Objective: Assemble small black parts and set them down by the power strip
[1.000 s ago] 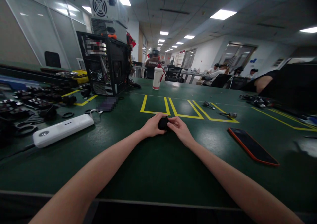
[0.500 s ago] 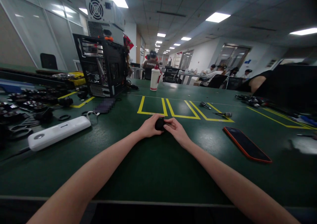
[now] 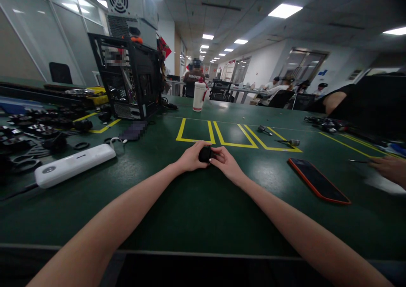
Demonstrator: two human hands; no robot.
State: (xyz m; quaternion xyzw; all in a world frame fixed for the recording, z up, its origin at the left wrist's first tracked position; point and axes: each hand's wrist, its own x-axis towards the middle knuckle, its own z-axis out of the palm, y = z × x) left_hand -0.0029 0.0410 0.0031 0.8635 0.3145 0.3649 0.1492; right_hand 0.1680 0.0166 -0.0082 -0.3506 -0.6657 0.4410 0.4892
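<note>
Small black part [image 3: 204, 154] between both hands, just above or on the green table [image 3: 203, 219], contact unclear, near side of the yellow tape outlines [image 3: 196, 140]; left hand [image 3: 192, 157] clamped round it, thumb below, fingers over the top; right hand [image 3: 226, 163] with thumb and fingertips pinched at its right edge. Orange-edged phone [image 3: 319, 181] well off to the right; white power strip [image 3: 76, 164] to the left.

The part [image 3: 204, 154], small, black and compact, its finer detail too dark to make out, sits within the curled left hand [image 3: 190, 157] with the fingertips of the right hand [image 3: 227, 164] against its right side, over the table [image 3: 190, 219].
</note>
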